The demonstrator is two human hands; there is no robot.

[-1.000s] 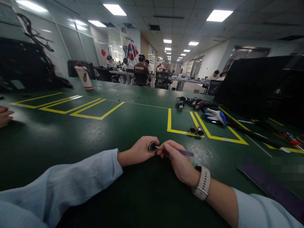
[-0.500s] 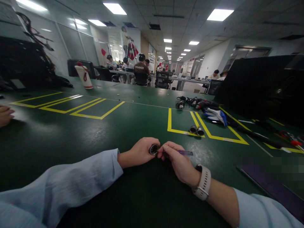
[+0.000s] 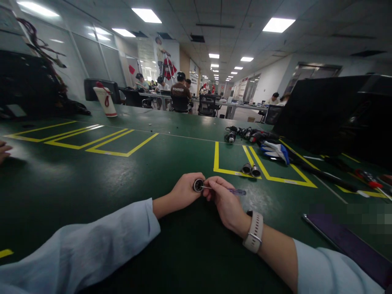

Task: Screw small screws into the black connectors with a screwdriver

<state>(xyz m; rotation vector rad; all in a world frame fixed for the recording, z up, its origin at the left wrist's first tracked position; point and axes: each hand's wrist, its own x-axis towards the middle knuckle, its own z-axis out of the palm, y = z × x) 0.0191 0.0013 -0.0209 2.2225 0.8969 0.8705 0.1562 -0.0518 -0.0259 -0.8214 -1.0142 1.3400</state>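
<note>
My left hand (image 3: pixel 186 189) is closed around a round metal connector (image 3: pixel 198 185), its open end turned toward my right hand. In my right hand (image 3: pixel 223 199) is a small screwdriver with a clear purple handle (image 3: pixel 238 191). Its thin shaft points left into the connector's mouth; how deep the tip goes I cannot tell. Both hands are just above the green table (image 3: pixel 128 179), nearly touching. Beyond them, two similar metal connectors (image 3: pixel 250 170) lie side by side on a yellow tape line.
Cables with metal connectors (image 3: pixel 231 137) and a blue-white glove (image 3: pixel 275 152) lie at the right. A dark flat device (image 3: pixel 343 241) rests near my right forearm. A white cup (image 3: pixel 105 100) stands back left. Another person's hand (image 3: pixel 4 151) shows at the left edge.
The connector's mouth has turned more toward the camera, and the screwdriver shaft now shows reaching into it. The hands have risen slightly; the view has shifted a little.
</note>
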